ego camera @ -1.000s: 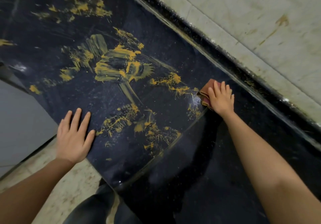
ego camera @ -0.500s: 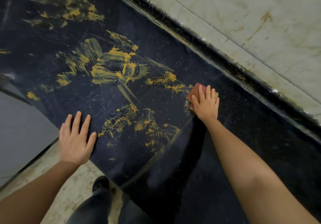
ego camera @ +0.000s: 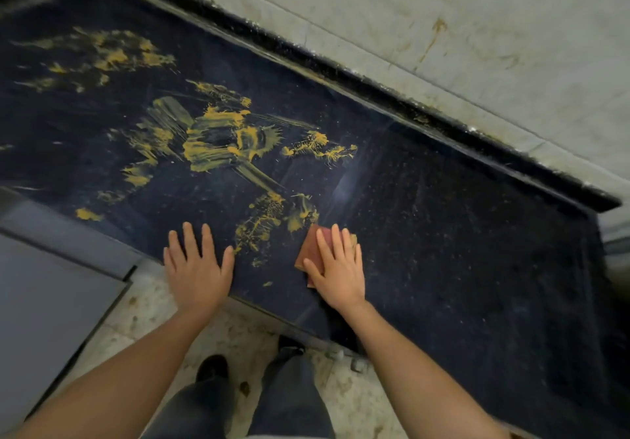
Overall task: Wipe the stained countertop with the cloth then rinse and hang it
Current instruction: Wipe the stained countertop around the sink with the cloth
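My right hand (ego camera: 335, 268) lies flat on a small, folded, red-brown cloth (ego camera: 312, 247). My fingers are straight and close together, and they press the cloth down on the dark, shiny stone counter (ego camera: 460, 234). The cloth looks like a flat square. Its left side peeks out from under my hand, and a yellowish bit shows past my fingertips. It sits near the front edge of the counter, just right of some yellow-orange smears (ego camera: 221, 142). More smears spread over the middle and far left. My left hand (ego camera: 197, 268) rests flat on the counter too, fingers spread, holding nothing.
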The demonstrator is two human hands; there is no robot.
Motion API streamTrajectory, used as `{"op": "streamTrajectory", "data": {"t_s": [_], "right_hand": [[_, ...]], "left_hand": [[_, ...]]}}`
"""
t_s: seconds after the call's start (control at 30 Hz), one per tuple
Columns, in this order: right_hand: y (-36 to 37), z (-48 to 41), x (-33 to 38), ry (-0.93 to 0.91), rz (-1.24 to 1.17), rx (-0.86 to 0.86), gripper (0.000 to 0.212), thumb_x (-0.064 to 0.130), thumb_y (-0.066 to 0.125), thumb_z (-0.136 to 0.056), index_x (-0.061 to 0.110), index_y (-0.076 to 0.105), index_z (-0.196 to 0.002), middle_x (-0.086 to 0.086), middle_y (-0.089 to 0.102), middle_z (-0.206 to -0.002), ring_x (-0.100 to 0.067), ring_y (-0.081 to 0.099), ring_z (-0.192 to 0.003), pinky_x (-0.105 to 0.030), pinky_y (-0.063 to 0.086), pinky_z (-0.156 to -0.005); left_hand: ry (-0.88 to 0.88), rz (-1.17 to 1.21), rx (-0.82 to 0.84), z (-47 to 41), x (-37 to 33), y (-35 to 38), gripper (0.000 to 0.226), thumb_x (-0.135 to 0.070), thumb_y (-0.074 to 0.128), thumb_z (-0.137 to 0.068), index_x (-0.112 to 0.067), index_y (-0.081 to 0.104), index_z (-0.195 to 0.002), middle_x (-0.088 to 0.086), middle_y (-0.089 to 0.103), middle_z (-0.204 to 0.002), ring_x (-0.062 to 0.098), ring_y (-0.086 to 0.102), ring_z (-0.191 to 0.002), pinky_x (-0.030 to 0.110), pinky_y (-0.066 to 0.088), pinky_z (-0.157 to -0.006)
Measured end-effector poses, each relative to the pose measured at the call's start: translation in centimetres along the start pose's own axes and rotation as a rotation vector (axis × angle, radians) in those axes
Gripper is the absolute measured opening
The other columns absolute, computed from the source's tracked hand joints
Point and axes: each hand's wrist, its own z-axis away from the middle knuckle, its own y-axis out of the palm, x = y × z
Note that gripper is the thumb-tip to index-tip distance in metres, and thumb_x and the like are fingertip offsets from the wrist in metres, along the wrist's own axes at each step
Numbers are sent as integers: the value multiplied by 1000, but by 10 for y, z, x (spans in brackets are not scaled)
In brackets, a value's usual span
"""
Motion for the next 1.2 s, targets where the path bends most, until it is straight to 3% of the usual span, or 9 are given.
{"op": "streamTrajectory", "data": {"t_s": [0.13, 0.27, 0.5, 0.63, 0.73, 0.83, 0.93, 1.1, 1.2], "right_hand": [[19, 48, 36, 21, -18, -6, 100, 76, -14, -66, 26, 15, -148, -6, 4, -158, -28, -2, -145, -37, -10, -111], [36, 77, 64, 100, 26, -41, 61, 58, 16, -93, 28, 59, -123, -6, 58, -130, -27, 55, -120, -39, 30, -107], [53, 98, 82, -36, -21, -82, 44, 44, 37, -82, 31, 43, -123, -5, 64, -122, -27, 60, -113, -34, 9, -112], [45, 110, 85, -244, -100, -25, 51, 53, 20, -94, 32, 60, -118, 3, 60, -126, -16, 56, -119, -27, 33, -107], [13, 106, 79, -110, -632, -130, 56, 60, 31, -87, 29, 51, -129, 5, 48, -138, -4, 49, -117, -18, 37, -99], [-28, 84, 55, 169, -1172, -165, 23, 21, 42, -98, 31, 56, -113, 20, 69, -93, -2, 50, -65, -13, 44, -66], [-52, 54, 19, 348, -1316, -287, 25, 22, 43, -97, 20, 58, -118, 2, 67, -90, -12, 61, -78, -31, 49, -82], [-70, -3, -35, 380, -1221, -525, 32, 25, 37, -100, 20, 52, -128, 6, 62, -90, 3, 56, -62, -15, 46, -64], [-70, -42, -64, 311, -745, -528, 44, 31, 33, -100, 22, 32, -143, -3, 43, -143, -15, 50, -121, -32, 38, -102]], "left_hand": [[55, 9, 58, 0, 3, -5, 66, -49, 24, -95, -12, 13, -148, 15, 5, -155, 35, -1, -142, 44, 0, -114], [73, 48, 101, 0, 8, -12, 65, -49, 23, -96, -13, 11, -148, 12, 1, -156, 32, -4, -142, 42, -1, -114], [131, 121, 155, 0, 19, -25, 62, -48, 24, -96, -14, 15, -148, 8, 3, -156, 27, -3, -143, 40, 2, -115], [138, 161, 147, -4, 22, -32, 60, -46, 27, -96, -11, 25, -145, 8, 15, -155, 28, 8, -142, 42, 12, -113], [159, 151, 105, -11, 22, -38, 55, -42, 34, -96, -10, 34, -141, 11, 29, -150, 31, 19, -138, 45, 21, -109], [187, 98, 86, -22, 26, -40, 51, -37, 38, -96, -10, 36, -140, 11, 31, -148, 30, 20, -138, 45, 20, -108], [253, 36, 53, -39, 36, -38, 49, -31, 41, -95, -10, 37, -139, 12, 31, -148, 29, 19, -139, 44, 18, -109], [253, -2, 39, -53, 32, -37, 49, -31, 40, -96, -10, 36, -140, 12, 28, -150, 28, 16, -140, 43, 16, -111], [222, -14, 38, -58, 24, -34, 50, -33, 39, -97, -10, 35, -141, 11, 27, -150, 27, 15, -141, 41, 14, -112]]}}
